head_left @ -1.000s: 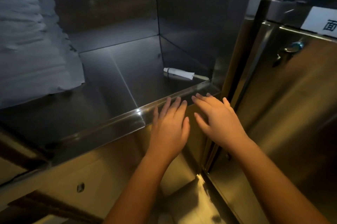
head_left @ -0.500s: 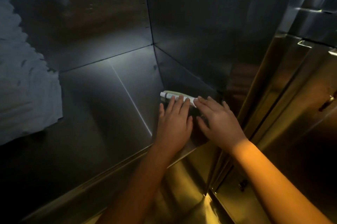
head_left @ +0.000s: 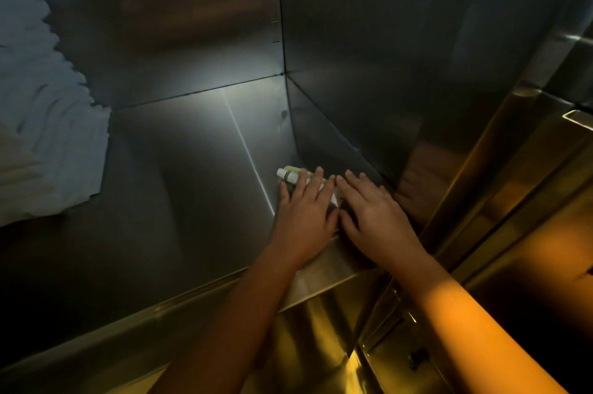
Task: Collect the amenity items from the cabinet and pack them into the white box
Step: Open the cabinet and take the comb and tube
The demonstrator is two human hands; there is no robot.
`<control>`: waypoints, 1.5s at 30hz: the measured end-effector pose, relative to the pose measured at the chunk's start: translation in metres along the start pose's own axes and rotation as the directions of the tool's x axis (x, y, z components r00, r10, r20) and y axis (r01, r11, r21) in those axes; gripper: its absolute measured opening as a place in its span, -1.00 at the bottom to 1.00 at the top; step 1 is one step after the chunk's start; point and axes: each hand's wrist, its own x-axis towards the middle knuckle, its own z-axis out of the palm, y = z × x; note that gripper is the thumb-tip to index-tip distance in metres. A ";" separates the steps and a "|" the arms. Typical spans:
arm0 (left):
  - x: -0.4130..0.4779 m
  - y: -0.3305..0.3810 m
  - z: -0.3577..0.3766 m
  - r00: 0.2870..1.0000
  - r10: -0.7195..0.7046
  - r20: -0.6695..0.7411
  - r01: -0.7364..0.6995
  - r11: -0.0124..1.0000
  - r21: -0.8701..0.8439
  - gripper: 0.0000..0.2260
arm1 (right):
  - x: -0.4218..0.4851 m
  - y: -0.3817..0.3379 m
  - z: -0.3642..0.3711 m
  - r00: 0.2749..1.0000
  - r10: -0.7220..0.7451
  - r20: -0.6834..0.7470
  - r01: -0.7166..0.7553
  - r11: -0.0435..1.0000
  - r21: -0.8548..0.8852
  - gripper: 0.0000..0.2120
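Stainless steel cabinet shelf: small white tube lies left-right, cap end leftward; left hand fingers straight, laid across it; right hand flat alongside, fingers straight.

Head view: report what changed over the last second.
Both hands reached inward from the front lip of the cabinet. The left hand now rests flat on the tube; the right hand lies flat beside it. Nothing is gripped. The tube remains by the right wall, the white cloth pile at left.
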 end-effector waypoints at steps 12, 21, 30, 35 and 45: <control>-0.018 -0.013 -0.017 0.991 0.037 0.129 -0.041 0.999 0.031 -0.52 | 0.007 0.000 0.015 1.000 0.020 0.005 -0.020 0.999 0.029 -0.55; -0.055 -0.036 -0.027 0.981 0.129 0.145 -0.132 0.991 0.013 -0.51 | -0.009 -0.022 0.020 0.998 -0.034 0.048 0.033 0.999 0.031 -0.55; -0.089 -0.047 -0.035 0.982 0.179 -0.066 -0.176 0.983 0.050 -0.63 | -0.039 -0.039 0.030 0.975 -0.219 -0.046 0.221 0.974 0.048 -0.56; -0.092 -0.049 -0.031 0.978 0.186 -0.093 -0.178 0.980 0.089 -0.62 | -0.031 -0.025 0.022 0.937 -0.349 0.009 0.342 0.923 0.179 -0.41; -0.083 -0.043 -0.033 0.974 0.200 -0.108 -0.179 0.968 0.178 -0.57 | -0.008 -0.007 0.024 0.864 -0.448 0.228 0.442 0.893 0.080 -0.31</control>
